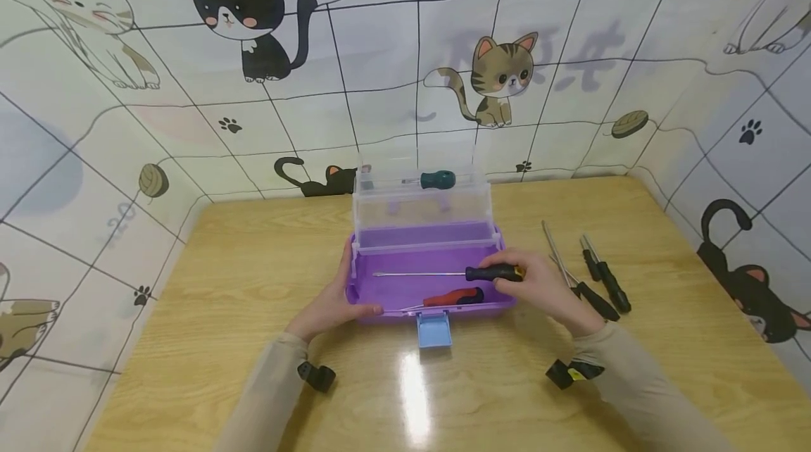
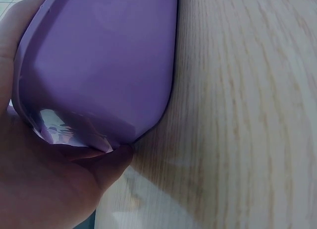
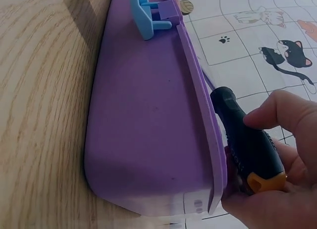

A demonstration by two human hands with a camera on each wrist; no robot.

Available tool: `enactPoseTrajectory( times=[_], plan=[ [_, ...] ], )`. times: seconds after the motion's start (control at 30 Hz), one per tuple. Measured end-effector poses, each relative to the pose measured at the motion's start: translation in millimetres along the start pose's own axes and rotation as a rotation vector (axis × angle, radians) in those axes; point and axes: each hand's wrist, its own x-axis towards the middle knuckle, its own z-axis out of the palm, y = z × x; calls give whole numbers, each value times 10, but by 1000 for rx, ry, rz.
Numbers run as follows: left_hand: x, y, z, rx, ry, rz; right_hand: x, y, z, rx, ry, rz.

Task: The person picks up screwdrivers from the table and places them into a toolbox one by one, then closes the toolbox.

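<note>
A purple toolbox [image 1: 380,289] stands on the table with its clear lid raised at the back. My left hand [image 1: 331,300] grips its left end, thumb at the front corner; the left wrist view shows this hand [image 2: 54,179] against the purple wall. My right hand [image 1: 538,283] pinches the black and yellow handle of a long screwdriver [image 1: 491,273], its shaft pointing left above the box. In the right wrist view that handle [image 3: 250,140] lies just over the rim. Inside the box, near the front wall, is a red and black screwdriver [image 1: 453,298].
Several black-handled screwdrivers [image 1: 595,299] lie on the table right of the box. A green-handled screwdriver [image 1: 437,179] rests in the raised clear lid [image 1: 421,207]. The blue latch [image 1: 434,331] hangs down in front. A cat-patterned backdrop [image 1: 380,121] surrounds the table.
</note>
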Motion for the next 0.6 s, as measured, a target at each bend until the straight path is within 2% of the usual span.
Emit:
enactPoseTrajectory(
  times=[0.13, 0.37, 0.6],
  plan=[
    [-12, -3, 5, 11, -2, 10, 32, -2, 25, -19, -43, 15],
    [-21, 1, 3, 31, 6, 19, 154, 18, 96, -115, -94, -107],
    [-19, 6, 6, 23, 8, 0, 222, 40, 139, -159, -134, -147]
  ],
)
